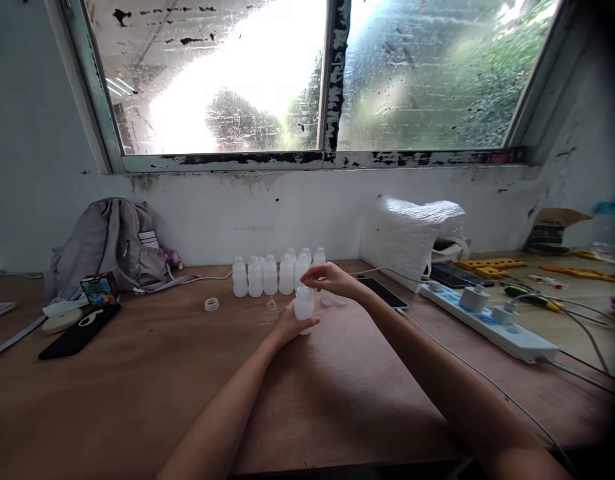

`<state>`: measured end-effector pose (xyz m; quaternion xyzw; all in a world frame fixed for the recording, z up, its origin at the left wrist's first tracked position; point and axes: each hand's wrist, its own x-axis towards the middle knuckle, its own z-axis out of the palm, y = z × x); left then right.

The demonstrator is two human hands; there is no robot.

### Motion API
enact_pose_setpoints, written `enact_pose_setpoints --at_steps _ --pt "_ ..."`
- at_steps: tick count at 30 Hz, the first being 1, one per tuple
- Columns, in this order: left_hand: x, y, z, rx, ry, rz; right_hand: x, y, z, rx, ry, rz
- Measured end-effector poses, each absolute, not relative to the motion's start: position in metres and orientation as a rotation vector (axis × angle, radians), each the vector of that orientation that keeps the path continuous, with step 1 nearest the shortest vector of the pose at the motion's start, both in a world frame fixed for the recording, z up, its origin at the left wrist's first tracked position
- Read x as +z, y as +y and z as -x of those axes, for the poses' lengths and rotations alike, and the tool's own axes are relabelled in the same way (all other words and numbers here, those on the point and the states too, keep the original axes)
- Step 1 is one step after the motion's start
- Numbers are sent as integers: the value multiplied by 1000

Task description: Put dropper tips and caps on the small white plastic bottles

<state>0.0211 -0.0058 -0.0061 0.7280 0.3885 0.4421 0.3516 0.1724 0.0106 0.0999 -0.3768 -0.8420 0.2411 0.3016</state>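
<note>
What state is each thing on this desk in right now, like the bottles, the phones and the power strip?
Bottle in hand: upright, held at its base by the left hand, right hand at its top.
Row of bottles: upright, bunched together by the wall.
Loose ring: lying flat, apart from the bottles.
Power strip: two adapters plugged in.
Black phone: lying flat, screen dark.
Backpack: slumped against the wall.
</note>
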Motion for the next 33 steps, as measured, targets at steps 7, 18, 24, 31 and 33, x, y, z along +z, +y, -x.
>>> enact_pose_setpoints --at_steps 7,18,24,31,33 --pt "-2 -7 -21 1139 970 -1880 96 13 -170 388 -2189 1083" --pt "5 -18 -21 1204 947 -1866 96 6 -164 688 -2089 988" --pt "5 -20 -24 1154 780 -1645 98 1 -172 1444 -2059 761" --pt "2 -17 -34 1355 970 -1601 82 7 -165 1148 -1936 979" --pt "4 -17 -36 1342 900 -1492 79 4 -160 1176 -1897 978"
